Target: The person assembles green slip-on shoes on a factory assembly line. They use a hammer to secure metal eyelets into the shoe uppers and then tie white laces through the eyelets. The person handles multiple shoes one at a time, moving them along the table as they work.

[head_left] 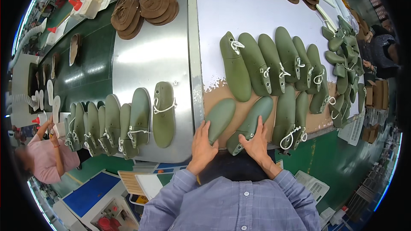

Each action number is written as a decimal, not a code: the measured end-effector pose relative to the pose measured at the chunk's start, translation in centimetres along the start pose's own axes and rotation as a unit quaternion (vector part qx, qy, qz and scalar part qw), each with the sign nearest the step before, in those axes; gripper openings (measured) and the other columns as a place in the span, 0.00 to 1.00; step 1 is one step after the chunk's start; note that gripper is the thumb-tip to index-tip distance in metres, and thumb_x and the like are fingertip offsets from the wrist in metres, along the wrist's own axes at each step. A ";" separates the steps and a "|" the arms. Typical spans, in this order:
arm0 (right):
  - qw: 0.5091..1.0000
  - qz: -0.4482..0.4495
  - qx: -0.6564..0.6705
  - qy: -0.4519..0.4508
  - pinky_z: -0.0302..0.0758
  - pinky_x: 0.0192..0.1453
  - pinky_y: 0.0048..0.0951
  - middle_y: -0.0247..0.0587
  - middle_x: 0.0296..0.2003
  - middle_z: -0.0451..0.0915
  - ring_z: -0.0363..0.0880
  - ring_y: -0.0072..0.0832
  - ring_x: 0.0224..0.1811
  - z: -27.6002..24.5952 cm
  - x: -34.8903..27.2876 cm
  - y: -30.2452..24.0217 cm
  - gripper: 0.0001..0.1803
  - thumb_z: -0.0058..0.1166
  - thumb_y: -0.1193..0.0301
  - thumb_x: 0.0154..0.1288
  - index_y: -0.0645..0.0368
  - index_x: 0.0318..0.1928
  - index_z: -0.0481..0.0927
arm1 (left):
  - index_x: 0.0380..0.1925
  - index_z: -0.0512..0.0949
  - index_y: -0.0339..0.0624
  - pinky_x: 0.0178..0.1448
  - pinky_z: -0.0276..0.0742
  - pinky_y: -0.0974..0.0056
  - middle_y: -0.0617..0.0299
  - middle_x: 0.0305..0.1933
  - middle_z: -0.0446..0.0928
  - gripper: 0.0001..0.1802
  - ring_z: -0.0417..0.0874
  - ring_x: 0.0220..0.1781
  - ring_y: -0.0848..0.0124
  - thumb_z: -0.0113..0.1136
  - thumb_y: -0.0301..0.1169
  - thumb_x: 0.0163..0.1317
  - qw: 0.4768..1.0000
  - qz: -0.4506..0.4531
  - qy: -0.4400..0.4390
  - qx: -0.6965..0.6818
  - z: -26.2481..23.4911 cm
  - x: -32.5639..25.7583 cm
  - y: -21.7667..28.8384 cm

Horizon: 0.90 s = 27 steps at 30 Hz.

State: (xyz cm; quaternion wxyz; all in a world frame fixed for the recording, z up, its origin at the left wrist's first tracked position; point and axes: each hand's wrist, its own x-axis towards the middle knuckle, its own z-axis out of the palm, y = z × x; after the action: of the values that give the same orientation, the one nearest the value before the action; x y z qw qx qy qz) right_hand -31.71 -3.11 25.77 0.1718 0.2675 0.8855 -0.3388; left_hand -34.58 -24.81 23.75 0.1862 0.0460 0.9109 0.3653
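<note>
**Two green lasts under the hands at the near table edge**

The left hand [202,143] lies flat, fingers spread, on a green last [219,117]; the right hand [256,142] rests open on a second last [250,124] just beside it. Neither is clamped. Both lasts lie on the brown patch of the table [239,8], near edge. They look hard, smooth and likely slippery, probably moderately heavy; gripping around the narrow waist or heel seems safest. Far left, white cartons with red caps [87,4]. Near right, a white slotted crate [311,184]. No labels are legible.
</note>
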 end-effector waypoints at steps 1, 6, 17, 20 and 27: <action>1.000 -0.003 -0.002 -0.001 0.74 0.66 0.54 0.72 0.69 0.53 0.70 0.68 0.63 0.1 0.1 0.2 0.62 0.68 0.56 0.57 0.55 0.81 0.37 | 0.74 0.60 0.39 0.77 0.64 0.47 0.40 0.77 0.59 0.45 0.64 0.75 0.41 0.69 0.31 0.56 1.000 0.000 0.004 0.012 0.2 0.0 0.2; 1.000 -0.004 0.013 -0.018 0.72 0.67 0.58 0.81 0.72 0.45 0.65 0.75 0.66 0.3 0.1 0.4 0.63 0.67 0.55 0.58 0.54 0.81 0.35 | 0.76 0.55 0.36 0.80 0.58 0.48 0.35 0.78 0.54 0.48 0.57 0.79 0.39 0.69 0.32 0.57 1.000 0.005 0.003 -0.025 2.3 0.3 1.7; 0.994 -0.009 0.103 0.023 0.64 0.76 0.45 0.72 0.71 0.56 0.62 0.61 0.73 1.2 -0.4 2.6 0.63 0.67 0.63 0.58 0.68 0.80 0.34 | 0.76 0.57 0.42 0.78 0.62 0.46 0.37 0.79 0.55 0.48 0.60 0.78 0.38 0.69 0.29 0.55 0.996 0.024 0.009 -0.085 3.2 -1.5 1.9; 0.995 0.002 0.095 0.006 0.65 0.75 0.43 0.73 0.70 0.59 0.65 0.60 0.72 0.8 -0.7 2.1 0.62 0.66 0.65 0.58 0.69 0.80 0.35 | 0.75 0.57 0.40 0.78 0.61 0.48 0.38 0.79 0.56 0.47 0.61 0.78 0.41 0.68 0.28 0.56 0.998 0.003 0.001 -0.070 2.4 -1.9 1.9; 0.990 -0.031 0.131 0.040 0.59 0.79 0.43 0.69 0.72 0.58 0.60 0.57 0.75 2.0 0.3 4.5 0.59 0.66 0.71 0.52 0.70 0.79 0.43 | 0.74 0.59 0.35 0.79 0.61 0.50 0.37 0.77 0.60 0.43 0.63 0.77 0.42 0.67 0.27 0.60 0.995 0.012 0.064 -0.070 3.1 -3.3 -0.6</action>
State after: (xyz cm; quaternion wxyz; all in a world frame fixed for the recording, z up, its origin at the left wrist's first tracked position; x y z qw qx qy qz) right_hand -29.01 -1.57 21.89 0.0893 0.2736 0.8477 -0.4456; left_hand -30.31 -23.94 22.33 0.1260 0.0201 0.8926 0.4324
